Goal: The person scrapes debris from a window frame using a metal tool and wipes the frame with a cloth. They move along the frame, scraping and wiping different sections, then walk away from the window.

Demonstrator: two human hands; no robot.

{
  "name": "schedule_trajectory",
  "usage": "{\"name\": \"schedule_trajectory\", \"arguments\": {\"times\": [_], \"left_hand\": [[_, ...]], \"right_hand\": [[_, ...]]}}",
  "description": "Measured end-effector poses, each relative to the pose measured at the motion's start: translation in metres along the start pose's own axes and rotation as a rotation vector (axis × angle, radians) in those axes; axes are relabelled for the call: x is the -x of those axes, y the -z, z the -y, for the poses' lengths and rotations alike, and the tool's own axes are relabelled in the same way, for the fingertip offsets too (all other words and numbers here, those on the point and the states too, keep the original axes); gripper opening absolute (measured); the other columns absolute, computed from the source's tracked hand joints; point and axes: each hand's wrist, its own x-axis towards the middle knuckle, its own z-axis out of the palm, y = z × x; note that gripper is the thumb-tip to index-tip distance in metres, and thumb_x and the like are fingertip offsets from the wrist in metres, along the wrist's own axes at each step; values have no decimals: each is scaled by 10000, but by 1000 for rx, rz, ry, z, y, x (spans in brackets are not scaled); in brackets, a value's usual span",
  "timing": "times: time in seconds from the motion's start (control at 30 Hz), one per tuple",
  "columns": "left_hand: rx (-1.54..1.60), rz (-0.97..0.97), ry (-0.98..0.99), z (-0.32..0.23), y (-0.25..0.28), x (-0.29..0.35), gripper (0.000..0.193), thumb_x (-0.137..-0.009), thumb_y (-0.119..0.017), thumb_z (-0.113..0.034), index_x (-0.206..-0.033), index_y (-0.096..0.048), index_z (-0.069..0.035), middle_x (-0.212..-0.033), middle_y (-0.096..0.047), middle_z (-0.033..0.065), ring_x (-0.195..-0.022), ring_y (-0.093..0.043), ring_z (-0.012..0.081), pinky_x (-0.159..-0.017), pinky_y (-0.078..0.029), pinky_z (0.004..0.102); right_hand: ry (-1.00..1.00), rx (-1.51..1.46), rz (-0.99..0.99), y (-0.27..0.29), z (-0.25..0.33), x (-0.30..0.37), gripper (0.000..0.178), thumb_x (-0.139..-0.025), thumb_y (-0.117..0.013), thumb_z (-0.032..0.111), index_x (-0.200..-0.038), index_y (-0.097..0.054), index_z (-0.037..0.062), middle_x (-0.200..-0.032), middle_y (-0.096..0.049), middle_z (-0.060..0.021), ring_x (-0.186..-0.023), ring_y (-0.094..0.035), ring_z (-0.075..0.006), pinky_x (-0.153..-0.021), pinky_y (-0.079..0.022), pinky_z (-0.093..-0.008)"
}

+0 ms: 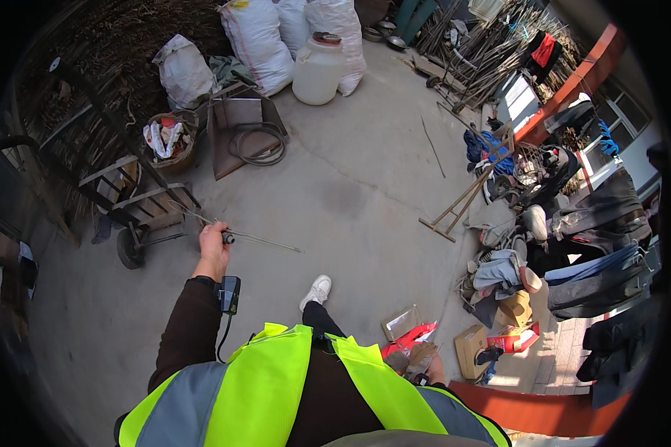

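Observation:
My left hand (214, 252) is stretched out to the left above the concrete floor, its fingers closed around a thin pale rod (265, 242). The rod sticks out on both sides of the fist, and a small dark knob shows beside the fingers. A black box with a cable (230, 295) is strapped at my left wrist. Low at my right side, my right hand (435, 368) is partly hidden by the yellow vest. Next to its fingers is a brownish-grey bundle (419, 359); its kind is unclear, and so is the grip on it.
A hand cart (130, 249) stands at the left, near a basket (188, 158) and a metal dustpan-like scoop (224, 141) with a coiled hose (258, 144). White sacks (257, 45) and a plastic drum (318, 71) stand behind. Shoes, clothes, cardboard boxes (470, 350) and a wooden rake-like tool (462, 201) crowd the right.

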Motion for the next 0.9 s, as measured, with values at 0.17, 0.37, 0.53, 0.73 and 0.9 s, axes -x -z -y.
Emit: {"name": "schedule_trajectory", "arguments": {"times": [0.17, 0.37, 0.53, 0.73, 0.9], "left_hand": [[-31, -36, -10, 0, -96, -78, 108, -759, -592, -65, -785, -495, -102, -684, -506, 5, -570, -500, 121, -428, -366, 259], [26, -107, -87, -18, -156, -155, 83, -775, -603, -78, -789, -524, -95, -714, -539, 11, -596, -515, 125, -466, -399, 266], [102, -202, -105, -32, -186, -239, 63, -788, -601, -52, -803, -541, -67, -740, -566, 28, -625, -540, 145, -481, -420, 263], [85, -170, -64, -48, -277, -371, 59, -775, -619, -51, -798, -570, -72, -695, -556, 13, -549, -520, 131, -421, -385, 261], [71, -43, -58, -69, -420, -473, 67, -770, -604, -36, -783, -547, -70, -682, -533, 11, -548, -517, 129, -402, -382, 254]], "right_hand": [[132, 171, -203, -52, 84, -75, 375, -840, -608, 409, -1013, -625, 77, -941, -655, -106, -822, -625, -287, -732, -509, -410], [133, 181, 37, -225, 238, -122, 321, -850, -597, 352, -1006, -628, 74, -921, -649, -97, -796, -626, -280, -702, -519, -423], [227, 137, 296, -375, 329, -154, 307, -857, -604, 300, -1003, -614, 30, -904, -654, -87, -756, -639, -258, -646, -527, -411], [227, 78, 271, -497, 393, -228, 288, -872, -580, 298, -1014, -612, 50, -906, -651, -95, -768, -639, -265, -651, -529, -417], [192, -15, 86, -531, 430, -274, 308, -854, -608, 328, -1000, -621, 57, -901, -656, -98, -763, -637, -267, -659, -529, -410]]}}
